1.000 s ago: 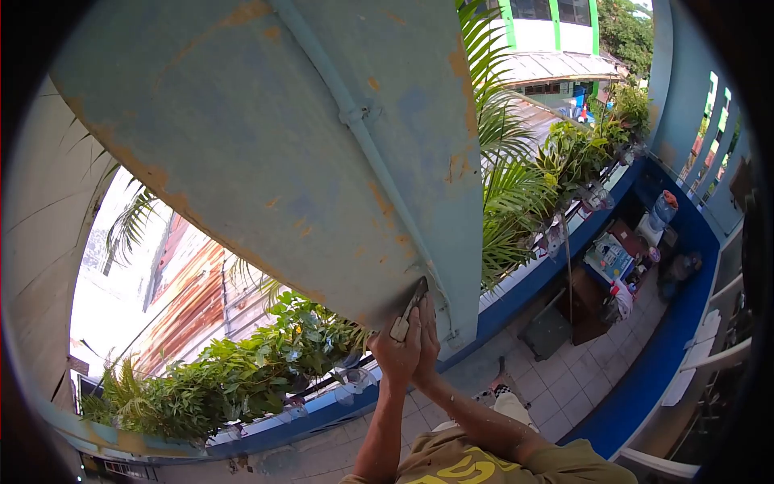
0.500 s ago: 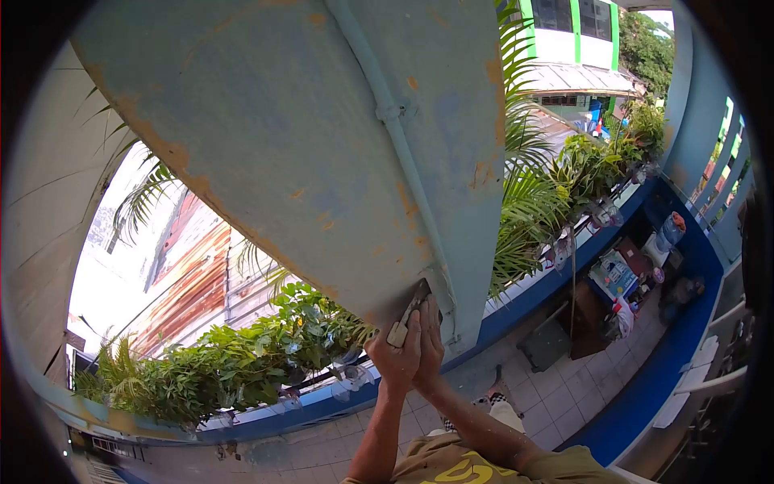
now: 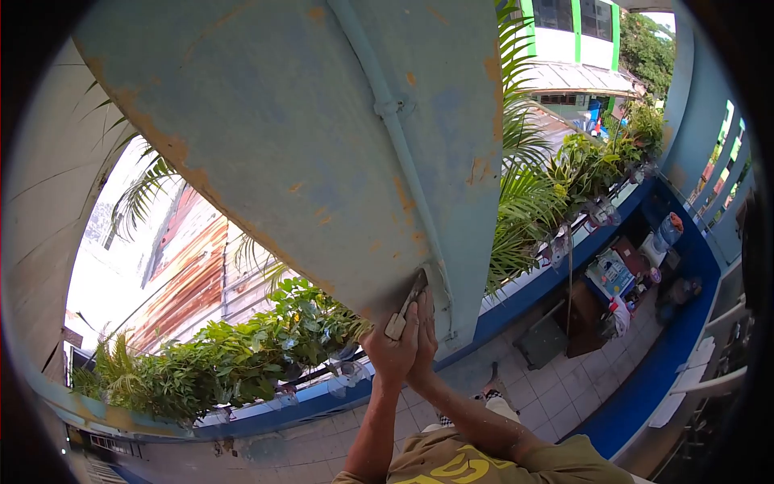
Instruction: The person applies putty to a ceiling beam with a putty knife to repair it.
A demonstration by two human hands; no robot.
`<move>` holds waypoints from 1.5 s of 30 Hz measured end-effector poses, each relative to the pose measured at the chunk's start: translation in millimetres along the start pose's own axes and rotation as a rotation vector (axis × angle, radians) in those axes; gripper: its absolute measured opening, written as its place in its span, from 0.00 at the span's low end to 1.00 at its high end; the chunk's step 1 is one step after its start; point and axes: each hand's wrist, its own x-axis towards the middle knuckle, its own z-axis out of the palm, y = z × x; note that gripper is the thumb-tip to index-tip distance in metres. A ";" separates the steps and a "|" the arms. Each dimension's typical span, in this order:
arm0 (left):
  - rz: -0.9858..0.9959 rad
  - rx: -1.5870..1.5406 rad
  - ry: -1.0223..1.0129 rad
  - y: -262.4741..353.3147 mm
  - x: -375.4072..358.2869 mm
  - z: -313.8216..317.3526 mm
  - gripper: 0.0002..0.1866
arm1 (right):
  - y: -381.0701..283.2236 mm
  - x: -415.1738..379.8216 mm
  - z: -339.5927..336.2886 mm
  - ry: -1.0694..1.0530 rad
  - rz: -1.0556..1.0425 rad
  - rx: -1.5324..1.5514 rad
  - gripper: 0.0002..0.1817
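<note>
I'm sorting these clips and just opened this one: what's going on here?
A person holds a scraper-like tool against a pale blue-green painted surface, close to the pipe that runs along it. The left hand grips the handle, and the right hand lies right alongside. Brownish patches mark the paint, and green plants show on both sides.

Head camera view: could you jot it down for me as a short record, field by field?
Left hand: closed on a flat tool with a pale handle
Right hand: pressed close beside the left
Tool position: up against the painted surface
Surface look: pale blue-green, tan patches
Pipe: runs along that surface
Floor: light tiles
</note>
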 end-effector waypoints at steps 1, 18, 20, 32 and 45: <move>-0.012 -0.017 0.013 1.1 2.3 0.5 0.08 | -0.6 -2.7 1.0 0.014 -0.045 -0.015 0.40; 0.048 0.101 -0.124 -2.9 -2.9 9.7 0.08 | 7.3 -6.5 -0.6 0.006 0.062 -0.028 0.38; 0.019 0.005 0.020 -4.9 -7.8 5.7 0.08 | 7.7 -20.9 5.4 0.001 0.015 0.015 0.39; -0.095 -0.012 0.011 -25.3 -18.8 6.0 0.09 | 16.5 -32.3 7.1 -0.012 0.005 -0.022 0.40; 0.096 0.092 -0.117 -27.6 -14.1 23.1 0.09 | 34.0 -30.4 8.8 -0.043 0.197 -0.049 0.40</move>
